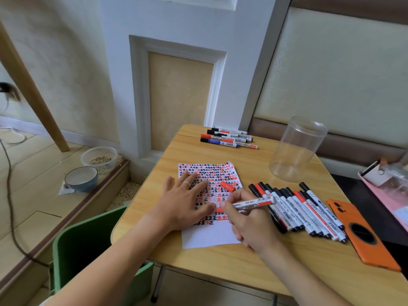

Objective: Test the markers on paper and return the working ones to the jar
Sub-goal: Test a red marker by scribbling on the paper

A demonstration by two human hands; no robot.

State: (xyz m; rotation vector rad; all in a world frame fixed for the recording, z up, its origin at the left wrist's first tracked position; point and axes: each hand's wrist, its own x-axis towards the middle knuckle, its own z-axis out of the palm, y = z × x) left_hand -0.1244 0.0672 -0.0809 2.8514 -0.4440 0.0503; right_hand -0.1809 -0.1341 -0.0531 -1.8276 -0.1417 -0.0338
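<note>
Here's the small wooden table point(220, 257) with its smooth, pale grain, and on it a white sheet of paper point(209, 236) packed with rows of black and red test marks, blank only along its near edge. The left hand point(187, 199) lies flat on that sheet, fingers straight and slightly spread, a thin ring on one of them, pinning the paper down. The right hand point(247, 219) pinches a white-barrelled red marker point(256, 202) between thumb and forefinger, the other fingers curled beneath, tip down on the paper. Its glossy red cap point(227, 186) lies loose on the sheet just beyond.

Right of the paper, a tight row of slim white plastic markers point(304, 212) with black and red caps lies side by side on the wood. A smaller cluster of capped markers point(229, 138) sits at the far edge. The clear cylindrical plastic jar point(297, 149) stands on the table beyond the row, mouth up, nothing inside it.

A matte orange phone point(362, 235) lies face-down at the near right. Down on the floor: a grey-blue ceramic bowl point(81, 178) and a clear round tub point(99, 159) holding a scatter of grain.
</note>
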